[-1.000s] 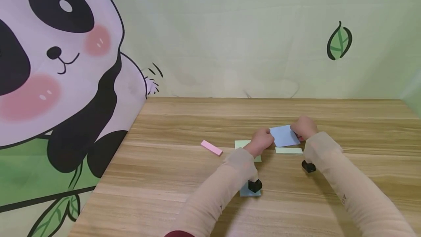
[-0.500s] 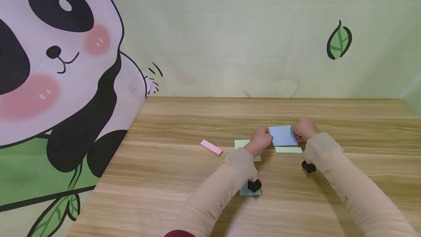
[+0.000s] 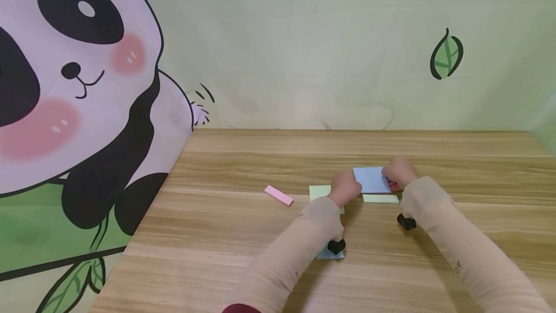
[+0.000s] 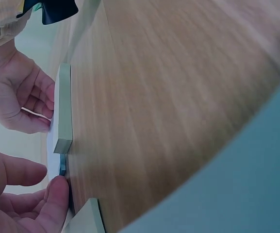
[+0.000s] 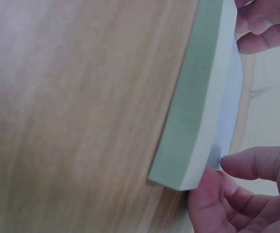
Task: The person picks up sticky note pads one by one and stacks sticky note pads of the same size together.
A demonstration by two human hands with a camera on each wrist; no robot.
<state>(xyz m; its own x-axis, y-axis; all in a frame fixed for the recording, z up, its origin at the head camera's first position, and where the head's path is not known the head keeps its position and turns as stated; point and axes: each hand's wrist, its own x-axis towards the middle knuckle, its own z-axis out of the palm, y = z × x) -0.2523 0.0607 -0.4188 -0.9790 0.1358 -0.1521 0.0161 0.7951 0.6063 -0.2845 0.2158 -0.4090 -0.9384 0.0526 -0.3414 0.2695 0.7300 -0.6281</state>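
A light blue paper sheet (image 3: 371, 179) is held between both hands over the middle of the wooden table (image 3: 260, 158). My left hand (image 3: 353, 185) pinches its left corner, and my right hand (image 3: 387, 177) pinches its right edge. In the left wrist view the left hand's thumb and finger (image 4: 57, 191) close on the blue sheet's corner (image 4: 62, 165). The right wrist view shows the right hand (image 5: 217, 172) at the sheet (image 5: 229, 97) beside a pale green note pad (image 5: 198, 97). Something pink (image 3: 394, 186) peeks out under the right hand.
A green pad (image 3: 319, 191) lies partly under the left hand. A pale green strip pad (image 3: 381, 198) lies just in front of the sheet. A pink strip pad (image 3: 279, 195) lies to the left, and a blue pad (image 3: 328, 254) lies below the left wrist. A panda backdrop rises left and behind.
The blue sheet has sunk a little and lies flatter, with both hands still on it. The left hand has shifted slightly nearer.
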